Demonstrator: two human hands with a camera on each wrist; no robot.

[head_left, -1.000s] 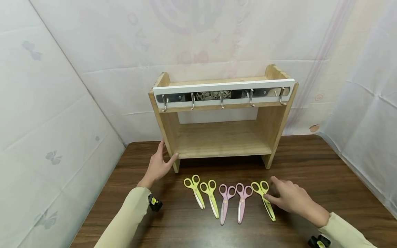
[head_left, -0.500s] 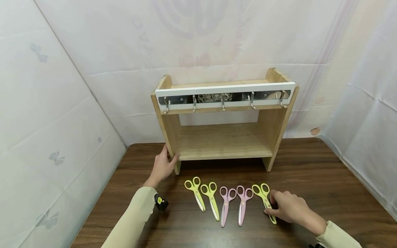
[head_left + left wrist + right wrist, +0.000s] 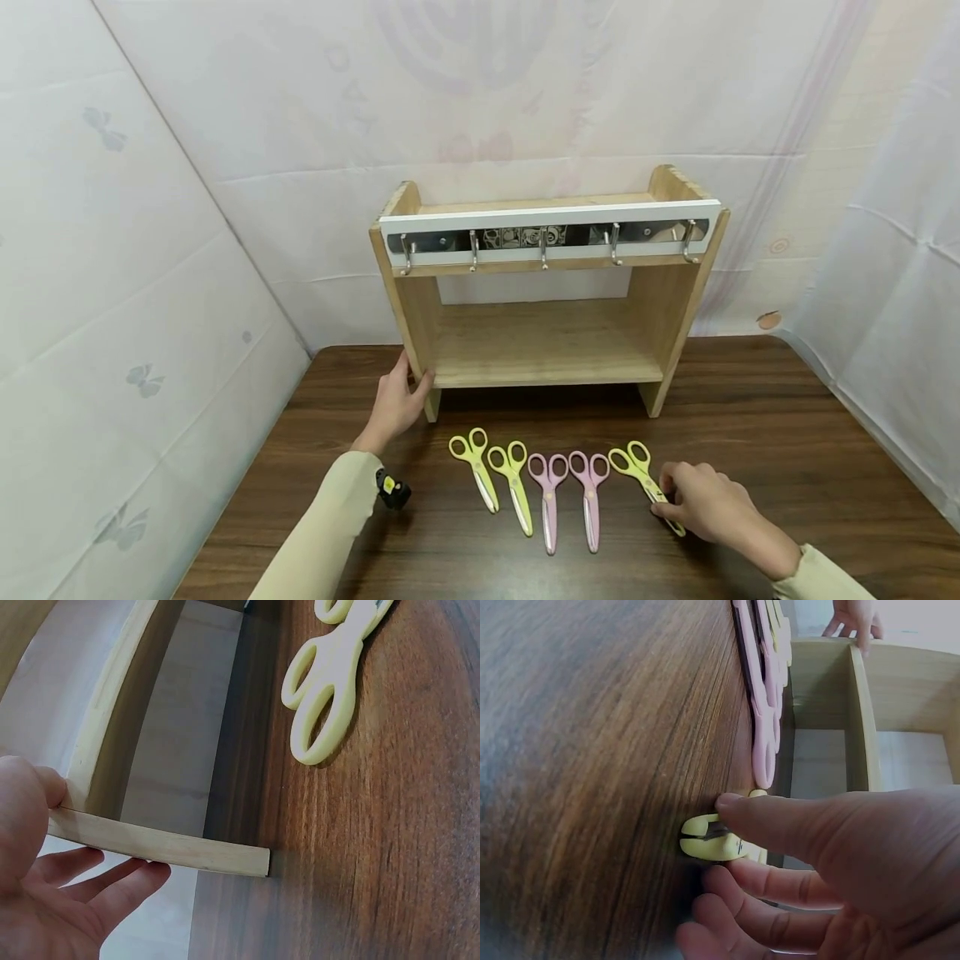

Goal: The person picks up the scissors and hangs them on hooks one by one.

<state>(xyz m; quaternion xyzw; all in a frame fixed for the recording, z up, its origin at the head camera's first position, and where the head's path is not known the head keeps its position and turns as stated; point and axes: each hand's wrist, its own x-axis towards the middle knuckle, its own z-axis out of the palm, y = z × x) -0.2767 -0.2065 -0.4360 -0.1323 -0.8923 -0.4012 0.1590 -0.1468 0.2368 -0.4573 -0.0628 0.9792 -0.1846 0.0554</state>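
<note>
My left hand (image 3: 395, 407) grips the left side panel of a wooden shelf (image 3: 547, 379), its thumb on the front edge and its fingers along the outer face. Over on the right, my right hand (image 3: 708, 506) pinches the blade part of the rightmost yellow scissors (image 3: 637, 468) between thumb and fingers. Those scissors lie tilted, handles toward the shelf, and the hand covers part of the blades. To their left, two pink scissors (image 3: 588, 492) lie side by side on the table. Two more yellow scissors (image 3: 512, 475) lie farther left, nearest the left hand.
Across the shelf's upper front runs a white board with a metal strip bearing several hooks (image 3: 544, 248). The brown wooden table (image 3: 465, 567) carries everything. White patterned cloth (image 3: 300, 100) hangs behind and on both sides.
My right hand has closed its thumb and fingers on the rightmost yellow scissors, whose blades have swung a little to the right. The left hand has settled closer around the shelf's side panel.
</note>
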